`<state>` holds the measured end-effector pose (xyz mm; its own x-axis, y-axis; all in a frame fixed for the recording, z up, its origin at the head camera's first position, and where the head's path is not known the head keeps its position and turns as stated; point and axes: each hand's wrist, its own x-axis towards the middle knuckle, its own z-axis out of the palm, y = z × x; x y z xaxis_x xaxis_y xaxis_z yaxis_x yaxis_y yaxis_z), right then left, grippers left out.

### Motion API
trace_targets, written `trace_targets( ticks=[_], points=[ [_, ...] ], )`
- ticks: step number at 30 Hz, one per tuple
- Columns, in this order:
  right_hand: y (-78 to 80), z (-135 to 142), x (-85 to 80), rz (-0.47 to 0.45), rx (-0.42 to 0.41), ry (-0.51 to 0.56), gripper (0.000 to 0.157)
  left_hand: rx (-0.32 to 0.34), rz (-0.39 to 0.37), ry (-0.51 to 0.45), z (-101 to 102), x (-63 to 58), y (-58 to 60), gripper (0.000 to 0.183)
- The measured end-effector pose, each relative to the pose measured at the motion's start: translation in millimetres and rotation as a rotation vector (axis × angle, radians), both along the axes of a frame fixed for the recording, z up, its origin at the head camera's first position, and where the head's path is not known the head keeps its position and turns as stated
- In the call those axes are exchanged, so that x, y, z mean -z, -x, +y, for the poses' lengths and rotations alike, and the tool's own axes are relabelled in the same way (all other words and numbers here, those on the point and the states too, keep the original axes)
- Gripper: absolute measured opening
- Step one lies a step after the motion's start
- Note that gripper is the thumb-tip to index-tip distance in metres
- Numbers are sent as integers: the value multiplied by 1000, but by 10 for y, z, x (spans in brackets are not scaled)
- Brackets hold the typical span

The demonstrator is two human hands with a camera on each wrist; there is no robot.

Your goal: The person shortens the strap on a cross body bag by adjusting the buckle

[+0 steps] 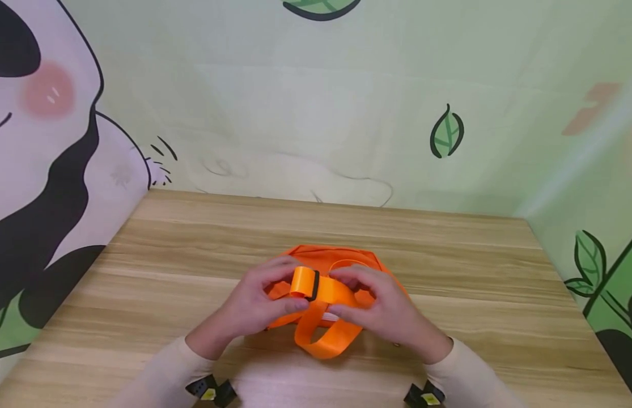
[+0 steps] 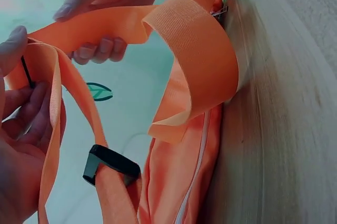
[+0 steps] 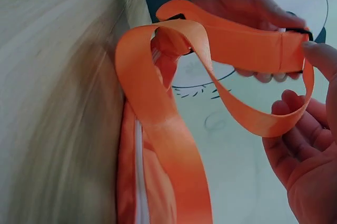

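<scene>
An orange fabric bag (image 1: 321, 256) with a white zipper (image 2: 196, 166) lies on the table under both hands. Above it, a wide orange strap (image 1: 333, 292) is raised, and one length hangs down in a loop toward the person. My left hand (image 1: 251, 300) holds the strap from the left, thumb and fingers beside a black slider buckle (image 1: 314, 285). From the right, my right hand (image 1: 384, 306) pinches the strap between thumb and fingers. In the right wrist view the right thumb is right at the slider. Another black buckle (image 2: 111, 165) sits on the strap lower down.
The wooden table (image 1: 193, 238) runs back to a pale green wall (image 1: 316, 113) with leaf drawings. A large painted panda (image 1: 76, 158) covers the left side. A black device (image 1: 211, 391) is worn at the left wrist, another (image 1: 424, 395) at the right.
</scene>
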<state>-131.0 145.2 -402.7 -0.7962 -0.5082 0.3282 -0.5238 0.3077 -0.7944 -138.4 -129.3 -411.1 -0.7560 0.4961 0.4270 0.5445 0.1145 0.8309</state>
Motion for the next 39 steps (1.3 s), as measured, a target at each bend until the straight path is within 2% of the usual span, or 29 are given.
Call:
trace_targets(
  ticks=[6, 11, 16, 21, 26, 32, 39],
  points=[
    [20, 80, 74, -16, -43, 47, 33, -8, -4, -53, -31, 27, -2, 40],
    [22, 113, 105, -50, -87, 143, 34, -1, -20, -68, -38, 40, 7, 39],
    [24, 69, 90, -28, -90, 164, 35, 22, -65, -77, -18, 40, 7, 39],
    [38, 16, 69, 100, -80, 115, 36, 23, -109, -61, -5, 31, 9, 40],
    [42, -10, 36, 210, -54, 45, 38, 51, -113, -54, 25, 24, 24, 40],
    [25, -55, -49, 225, -32, -36, 39, 58, -150, -53, 77, 12, 21, 41],
    [29, -87, -117, 260, -37, -90, 38, 62, -155, -44, 93, 14, 20, 39]
  ],
)
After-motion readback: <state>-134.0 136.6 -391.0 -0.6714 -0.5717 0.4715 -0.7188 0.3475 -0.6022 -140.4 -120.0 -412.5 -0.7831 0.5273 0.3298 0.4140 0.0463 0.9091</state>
